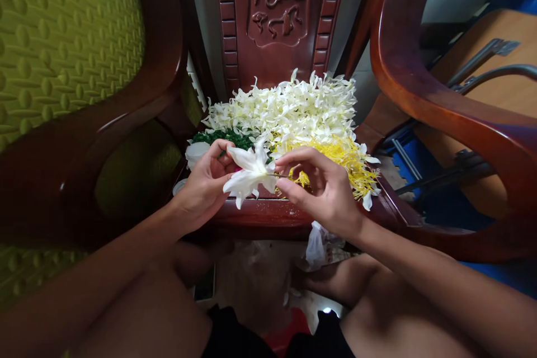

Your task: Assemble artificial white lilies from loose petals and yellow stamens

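A white artificial flower (250, 168) with long pointed petals is held between my two hands, above the front of a chair seat. My left hand (208, 179) has its fingers closed at the petals on the left side. My right hand (321, 184) pinches near the flower's thin stem (279, 175), with thumb and fingertips close together. Behind the hands lie a large heap of white petal pieces (289, 106), a pile of yellow stamen-like strands (348, 165) and a patch of dark green pieces (226, 137).
The dark red wooden chair has a carved back (279, 56) and curved armrests (390, 50) on both sides. A yellow-green textured mat (62, 28) hangs at the left. A clear plastic bag (316, 246) hangs below the seat edge. Folded table legs (482, 64) show at the right.
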A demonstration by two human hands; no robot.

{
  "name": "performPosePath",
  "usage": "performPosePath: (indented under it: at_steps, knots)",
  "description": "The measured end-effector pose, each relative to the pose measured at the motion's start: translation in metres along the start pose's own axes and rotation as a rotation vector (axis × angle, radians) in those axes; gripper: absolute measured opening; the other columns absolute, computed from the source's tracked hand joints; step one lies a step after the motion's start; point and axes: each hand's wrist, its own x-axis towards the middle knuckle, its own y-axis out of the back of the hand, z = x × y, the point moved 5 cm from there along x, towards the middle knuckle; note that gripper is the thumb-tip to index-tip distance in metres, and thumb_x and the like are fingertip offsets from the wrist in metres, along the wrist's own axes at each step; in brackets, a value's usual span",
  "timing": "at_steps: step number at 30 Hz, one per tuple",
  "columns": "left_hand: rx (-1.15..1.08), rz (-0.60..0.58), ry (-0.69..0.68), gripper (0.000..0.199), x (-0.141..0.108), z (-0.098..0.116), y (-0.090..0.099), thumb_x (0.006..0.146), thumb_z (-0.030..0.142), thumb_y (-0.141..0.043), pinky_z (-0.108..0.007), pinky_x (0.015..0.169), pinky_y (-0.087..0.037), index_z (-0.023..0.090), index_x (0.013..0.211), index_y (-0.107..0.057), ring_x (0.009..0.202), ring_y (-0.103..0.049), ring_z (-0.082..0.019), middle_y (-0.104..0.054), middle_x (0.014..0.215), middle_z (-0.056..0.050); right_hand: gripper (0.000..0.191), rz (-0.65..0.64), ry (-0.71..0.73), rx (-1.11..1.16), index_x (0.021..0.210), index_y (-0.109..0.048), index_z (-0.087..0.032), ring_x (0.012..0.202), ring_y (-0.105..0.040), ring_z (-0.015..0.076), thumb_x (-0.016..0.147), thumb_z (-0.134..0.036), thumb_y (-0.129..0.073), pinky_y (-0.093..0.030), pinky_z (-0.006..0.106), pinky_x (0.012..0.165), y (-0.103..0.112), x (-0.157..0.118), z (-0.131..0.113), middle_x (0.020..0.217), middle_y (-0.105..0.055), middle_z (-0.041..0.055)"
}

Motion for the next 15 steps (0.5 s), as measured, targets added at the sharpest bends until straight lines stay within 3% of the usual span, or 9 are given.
performPosePath:
  at_steps: [3,7,15]
  knots:
    - [0.002,-0.022,0.013,0.049,-0.001,-0.003,-0.002,0.058,0.013,-0.093,-0.016,0.055,-0.054,0.019,0.085,-0.053,0.065,-0.061,-0.009,-0.063,0.077,0.004,0.03,0.021,0.172,-0.198,0.109,-0.069,-0.02,0.089,-0.067,0.0143,0.081,-0.021,-0.08,-0.055,0.029,0.081,-0.001,-0.003,-0.012,0.1,-0.071,0.0036]
    - [0.005,-0.079,0.016,0.042,-0.002,-0.007,-0.007,0.067,0.014,-0.089,-0.015,0.055,-0.052,0.019,0.084,-0.051,0.064,-0.059,-0.007,-0.062,0.077,0.004,0.013,0.072,0.301,-0.308,0.096,-0.072,-0.018,0.086,-0.069,0.0135,0.084,-0.017,-0.078,-0.056,0.027,0.08,-0.005,-0.005,-0.019,0.092,-0.075,0.0039]
    - [0.008,-0.093,-0.012,0.039,0.0,-0.007,-0.007,0.07,0.01,-0.085,-0.015,0.056,-0.05,0.018,0.081,-0.049,0.063,-0.054,-0.006,-0.056,0.074,0.005,0.013,0.098,0.326,-0.251,0.089,-0.071,-0.016,0.08,-0.069,0.0123,0.081,-0.011,-0.08,-0.055,0.026,0.075,-0.003,-0.006,-0.02,0.085,-0.074,0.0035]
